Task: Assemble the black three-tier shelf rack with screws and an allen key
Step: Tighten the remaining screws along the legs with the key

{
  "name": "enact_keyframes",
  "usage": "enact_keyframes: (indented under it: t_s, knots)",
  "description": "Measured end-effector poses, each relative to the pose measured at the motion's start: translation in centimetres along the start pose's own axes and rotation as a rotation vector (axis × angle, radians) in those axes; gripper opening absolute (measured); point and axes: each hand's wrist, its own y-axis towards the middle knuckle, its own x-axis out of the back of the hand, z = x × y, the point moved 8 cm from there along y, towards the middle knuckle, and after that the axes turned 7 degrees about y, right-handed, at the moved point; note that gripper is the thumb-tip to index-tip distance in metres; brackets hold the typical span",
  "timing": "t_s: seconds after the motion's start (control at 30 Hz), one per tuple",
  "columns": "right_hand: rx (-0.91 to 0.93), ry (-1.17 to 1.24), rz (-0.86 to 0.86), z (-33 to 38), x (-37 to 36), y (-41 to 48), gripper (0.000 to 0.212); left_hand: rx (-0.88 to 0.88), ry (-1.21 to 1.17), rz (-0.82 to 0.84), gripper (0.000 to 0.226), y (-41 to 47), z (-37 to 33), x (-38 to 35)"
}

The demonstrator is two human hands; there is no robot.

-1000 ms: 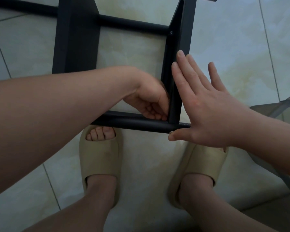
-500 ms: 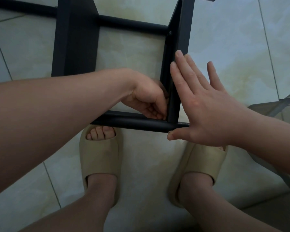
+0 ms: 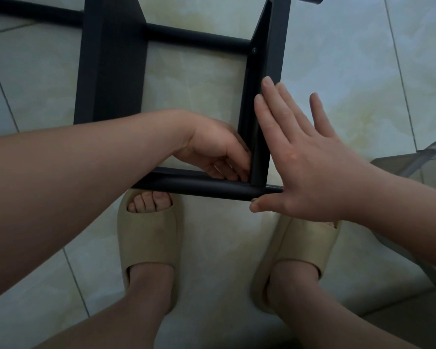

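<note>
**While the right palm braces the post, the left fingers work the inner corner**

Curled close together, the left fingers (image 3: pixel 233 170) sit tucked into the inner corner where the side post (image 3: pixel 267 79) meets the near crossbar (image 3: pixel 199 186), tips against the metal. Whether they pinch a screw or the allen key cannot be told; neither shows. Over the last second the left hand (image 3: pixel 217 149) has turned slightly at the wrist while staying in that corner. This reads as small twisting work on a fastener, so the joint is probably being threaded or tightened and is not yet finished.

The right fingers (image 3: pixel 275 109) are straight, three of them side by side and the little finger spread apart. They lie flat against the outer face of the post, and the thumb (image 3: pixel 264 204) reaches under the end of the crossbar. The right hand (image 3: pixel 310 170) has barely moved; it steadies the frame and grips nothing.

Further out, the black rack stands on the tiled floor (image 3: pixel 212 96) just ahead of two beige slippers (image 3: pixel 149 238). Its far crossbar (image 3: pixel 196 39) already shows a screw head (image 3: pixel 254 49) at the post, and a wide panel (image 3: pixel 111 66) stands at the left.
</note>
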Motion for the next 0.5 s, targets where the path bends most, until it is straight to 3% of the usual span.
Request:
enact_keyframes:
  t_s: [0.2,0.3,0.5]
  knots:
    - [0.004,0.002,0.002,-0.05,0.00,-0.01,0.136,0.080,0.076,0.014,0.019,0.23,-0.85,0.24]
    - [0.006,0.009,0.004,-0.06,-0.01,0.00,0.136,0.084,0.057,0.030,0.029,0.28,-0.94,0.17]
    - [0.004,0.031,-0.005,-0.06,0.03,-0.06,0.137,0.084,0.019,0.041,0.015,0.15,-0.89,-0.08]
